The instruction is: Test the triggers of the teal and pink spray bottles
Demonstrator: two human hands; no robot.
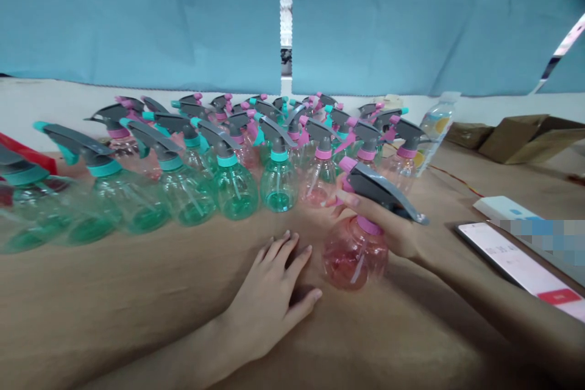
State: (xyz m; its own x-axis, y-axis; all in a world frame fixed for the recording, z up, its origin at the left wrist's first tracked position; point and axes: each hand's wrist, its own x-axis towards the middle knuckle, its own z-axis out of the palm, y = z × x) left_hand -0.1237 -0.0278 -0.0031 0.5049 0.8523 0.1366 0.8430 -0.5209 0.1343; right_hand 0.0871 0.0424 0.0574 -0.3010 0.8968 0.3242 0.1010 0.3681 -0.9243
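My right hand [381,219] is wrapped round the neck and trigger of a pink spray bottle [350,259], which stands upright or nearly so in front of the rows. Palm down, my left hand [269,292] lies on the wooden table [137,317] to the left of that bottle, its fingers spread and nothing held. Beyond the hands, several green spray bottles [235,192] form a front row, with a pink-collared bottle [320,180] at its right. Further rows of bottles with pink or teal nozzles stand behind.
A phone [516,262] lies at the right beside a white box [507,206]. Behind them is an open cardboard box [525,137]. A clear labelled bottle [436,128] stands near the back. Something red [27,155] is at the far left.
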